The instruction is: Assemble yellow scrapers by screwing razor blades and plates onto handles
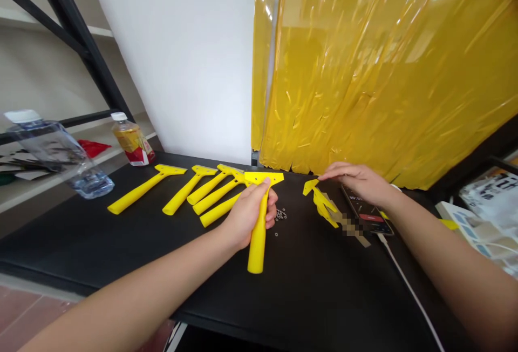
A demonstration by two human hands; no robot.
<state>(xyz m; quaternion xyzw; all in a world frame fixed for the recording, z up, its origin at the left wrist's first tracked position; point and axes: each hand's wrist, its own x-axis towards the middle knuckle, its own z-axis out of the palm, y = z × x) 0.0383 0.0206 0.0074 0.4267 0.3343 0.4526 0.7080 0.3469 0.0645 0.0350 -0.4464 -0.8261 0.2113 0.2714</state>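
Observation:
My left hand [253,209] is wrapped round the handle of a yellow scraper [256,246], its wide head with small holes facing up. Close behind that hand lies a small pile of tiny metal nuts or washers [280,215]. My right hand [360,182] reaches in over the table, its fingertips closed at the edge of a small yellow plate [311,186]. Below those fingertips is a heap of similar yellow plates [325,209]. Left of my left hand, several more yellow scrapers [182,195] lie in a row on the black table [133,255].
A phone [366,211] with a white cable [408,282] lies under my right forearm. A clear water bottle [60,152] and a drink bottle [133,140] stand at the left. Yellow film [364,71] and a white panel [182,60] rise behind. A divided box [477,228] sits right.

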